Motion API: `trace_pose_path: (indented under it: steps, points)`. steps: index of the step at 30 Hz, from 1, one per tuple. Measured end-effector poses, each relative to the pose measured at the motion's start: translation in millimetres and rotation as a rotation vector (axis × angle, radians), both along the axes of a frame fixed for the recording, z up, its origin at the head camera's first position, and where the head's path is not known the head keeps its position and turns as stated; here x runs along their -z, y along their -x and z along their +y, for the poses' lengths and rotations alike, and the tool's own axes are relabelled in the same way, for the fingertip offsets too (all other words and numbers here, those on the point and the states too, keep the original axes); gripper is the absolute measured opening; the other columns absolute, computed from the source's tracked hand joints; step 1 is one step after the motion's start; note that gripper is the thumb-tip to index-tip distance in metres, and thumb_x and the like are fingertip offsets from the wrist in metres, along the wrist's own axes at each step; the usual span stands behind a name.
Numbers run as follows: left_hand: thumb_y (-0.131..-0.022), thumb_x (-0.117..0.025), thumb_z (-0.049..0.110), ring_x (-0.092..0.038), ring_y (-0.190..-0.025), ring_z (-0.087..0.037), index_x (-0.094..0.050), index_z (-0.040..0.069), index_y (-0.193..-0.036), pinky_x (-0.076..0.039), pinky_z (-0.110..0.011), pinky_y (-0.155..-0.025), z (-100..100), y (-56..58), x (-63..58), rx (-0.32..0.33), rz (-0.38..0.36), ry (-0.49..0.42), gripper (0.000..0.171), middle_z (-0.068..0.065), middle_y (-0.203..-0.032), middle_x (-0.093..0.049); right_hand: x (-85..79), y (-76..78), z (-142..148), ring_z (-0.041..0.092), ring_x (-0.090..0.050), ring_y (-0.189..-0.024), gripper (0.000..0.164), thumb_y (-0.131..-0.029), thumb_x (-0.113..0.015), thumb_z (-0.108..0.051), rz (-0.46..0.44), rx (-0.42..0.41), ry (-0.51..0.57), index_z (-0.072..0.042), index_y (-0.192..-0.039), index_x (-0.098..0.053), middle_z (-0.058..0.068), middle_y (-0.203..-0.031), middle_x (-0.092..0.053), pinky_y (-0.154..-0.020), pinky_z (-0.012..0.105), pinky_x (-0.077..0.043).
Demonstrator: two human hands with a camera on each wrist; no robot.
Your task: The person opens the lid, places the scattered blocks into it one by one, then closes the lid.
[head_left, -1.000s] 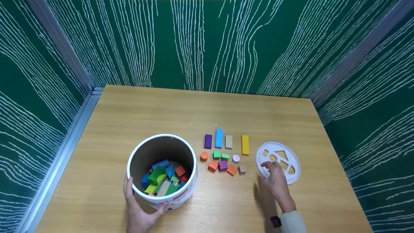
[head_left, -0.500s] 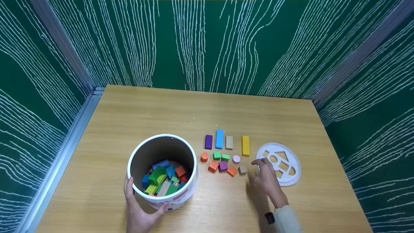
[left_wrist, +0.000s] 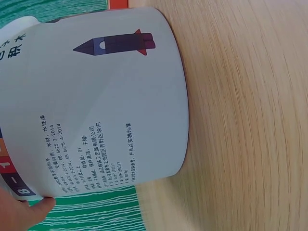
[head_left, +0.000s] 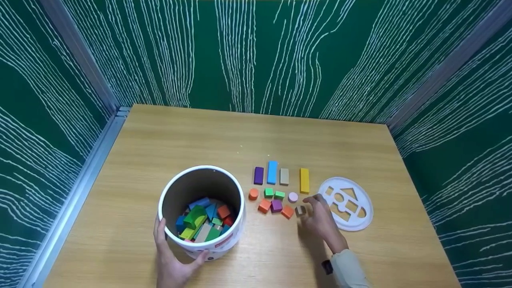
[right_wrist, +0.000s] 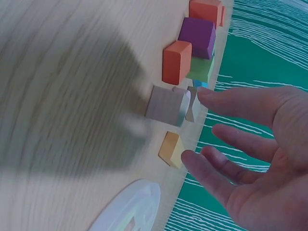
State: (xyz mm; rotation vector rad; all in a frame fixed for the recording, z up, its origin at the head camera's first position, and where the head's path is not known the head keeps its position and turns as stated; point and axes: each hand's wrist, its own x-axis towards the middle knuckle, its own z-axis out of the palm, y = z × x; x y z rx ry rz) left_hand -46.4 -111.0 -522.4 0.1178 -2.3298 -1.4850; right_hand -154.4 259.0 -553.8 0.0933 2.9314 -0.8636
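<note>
A tall white bucket (head_left: 230, 239), printed on its side, stands on the table holding several coloured wooden blocks. My left hand (head_left: 176, 266) grips its near left side, with the thumb at the front and fingers along the left. The right hand (head_left: 322, 220) hovers, fingers spread and holding nothing, beside a plain wood cube (head_left: 300, 211). In the right wrist view the thumb and fingers lie just past that cube. Near it sit a pale pink cylinder (head_left: 293, 197), an orange cube (head_left: 287, 212) and a purple cube (head_left: 276, 206).
A white lid (head_left: 362, 192) with shaped holes lies right of the blocks, partly behind the right hand. Behind the cubes, a yellow block (head_left: 304, 181), a blue block (head_left: 272, 173), a beige block (head_left: 284, 177) and a dark purple block (head_left: 259, 176) form a row. Green patterned walls surround the table.
My right hand has moved left from over the lid to the plain wood cube, uncovering more of the lid. The left hand and bucket have stayed in place.
</note>
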Motion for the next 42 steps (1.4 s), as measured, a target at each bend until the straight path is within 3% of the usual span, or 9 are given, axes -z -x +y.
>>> trace_pose_path:
  steps: [9,13,21,28,32,38,42]
  points:
    - [-0.053,-0.084,0.021,-0.015,-0.128,-0.025,-0.011,0.019,-0.140,-0.023,-0.054,-0.100,1.1,-0.8,1.0,-0.011,0.000,-0.023,0.114,0.001,-0.145,-0.006,12.1,6.3,-1.2,0.024,-0.050,-0.086,0.037,-0.058,-0.072,0.003,0.143,-0.079,-0.016,0.002,-0.094,-0.062,0.011,-0.096,-0.051,-0.076,0.038,-0.048]
    - [-0.054,-0.084,0.024,-0.015,-0.128,-0.023,-0.010,0.024,-0.140,-0.024,-0.053,-0.101,1.3,-1.2,1.0,-0.028,-0.030,-0.012,0.114,0.004,-0.145,-0.006,15.3,9.2,-2.9,0.022,-0.051,-0.083,0.035,-0.058,-0.071,0.004,0.135,-0.081,0.000,0.001,-0.093,-0.063,0.010,-0.094,-0.051,-0.074,0.035,-0.049]
    - [-0.053,-0.084,0.025,-0.017,-0.128,-0.025,-0.009,0.026,-0.140,-0.026,-0.054,-0.099,1.4,-0.4,2.1,-0.034,-0.028,0.005,0.114,0.003,-0.145,-0.007,19.5,13.3,-7.2,0.019,-0.051,-0.082,0.034,-0.062,-0.070,0.005,0.022,-0.043,0.048,-0.003,-0.095,-0.063,0.007,-0.094,-0.052,-0.072,0.033,-0.050]
    - [-0.053,-0.084,0.025,-0.017,-0.127,-0.023,-0.009,0.029,-0.139,-0.026,-0.054,-0.100,1.5,0.1,1.3,-0.032,-0.049,-0.014,0.114,0.005,-0.145,-0.006,23.5,14.5,-7.2,0.018,-0.050,-0.081,0.034,-0.062,-0.072,0.003,0.011,-0.038,0.052,-0.004,-0.095,-0.064,0.004,-0.091,-0.052,-0.071,0.031,-0.049]
    - [-0.054,-0.084,0.025,-0.016,-0.127,-0.023,-0.009,0.027,-0.140,-0.025,-0.054,-0.100,0.8,0.1,1.6,-0.021,-0.032,-0.018,0.114,0.004,-0.145,-0.006,26.3,13.5,-6.0,0.016,-0.050,-0.077,0.031,-0.062,-0.073,0.002,0.039,-0.051,0.048,-0.006,-0.090,-0.063,0.003,-0.087,-0.052,-0.067,0.030,-0.049]
    - [-0.052,-0.084,0.022,-0.017,-0.127,-0.027,-0.011,0.020,-0.140,-0.024,-0.056,-0.099,0.0,-0.3,4.5,-0.002,0.041,-0.007,0.114,-0.002,-0.145,-0.008,32.0,10.8,-3.2,0.014,-0.044,-0.066,0.024,-0.057,-0.072,0.005,0.193,-0.127,0.003,-0.006,-0.074,-0.059,0.002,-0.070,-0.049,-0.055,0.025,-0.042]
    - [-0.052,-0.084,0.023,-0.016,-0.128,-0.025,-0.011,0.021,-0.140,-0.024,-0.055,-0.100,-0.4,0.0,4.3,-0.005,0.041,0.000,0.115,0.000,-0.145,-0.008,33.7,10.0,-2.7,0.013,-0.044,-0.064,0.025,-0.058,-0.072,0.005,0.172,-0.120,0.003,-0.007,-0.076,-0.060,0.001,-0.069,-0.049,-0.053,0.024,-0.041]
